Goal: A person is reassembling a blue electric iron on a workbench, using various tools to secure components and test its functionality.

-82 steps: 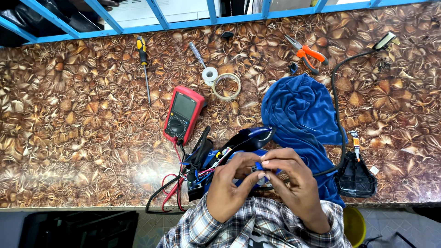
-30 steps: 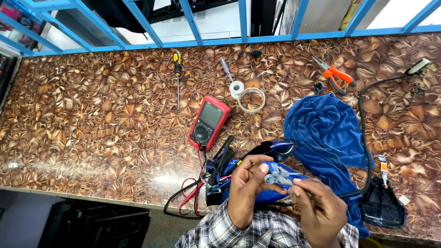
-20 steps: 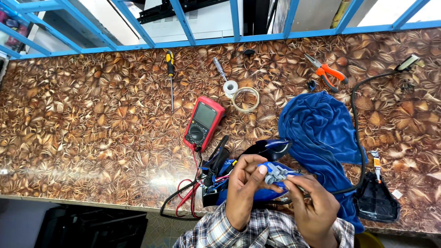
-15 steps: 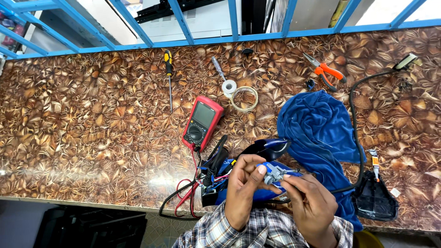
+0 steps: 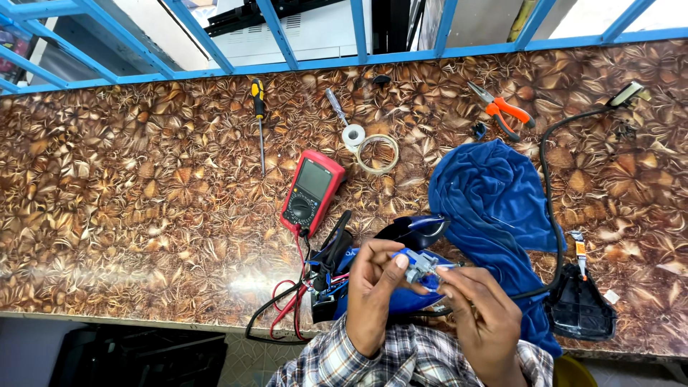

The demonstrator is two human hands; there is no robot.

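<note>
Both hands pinch a small grey-and-blue plastic part (image 5: 418,266) near the table's front edge: left hand (image 5: 374,290) fingertips closed on its left side, right hand (image 5: 481,315) on its right. A crumpled blue cloth (image 5: 494,208) lies just behind, a red multimeter (image 5: 312,190) to the left with tangled leads (image 5: 290,301). The hands hide the part's underside.

The person wears a plaid shirt (image 5: 401,362) checked in grey, white and dark blue. Both the left hand (image 5: 373,294) and right hand (image 5: 484,319) are bare, ungloved.
</note>
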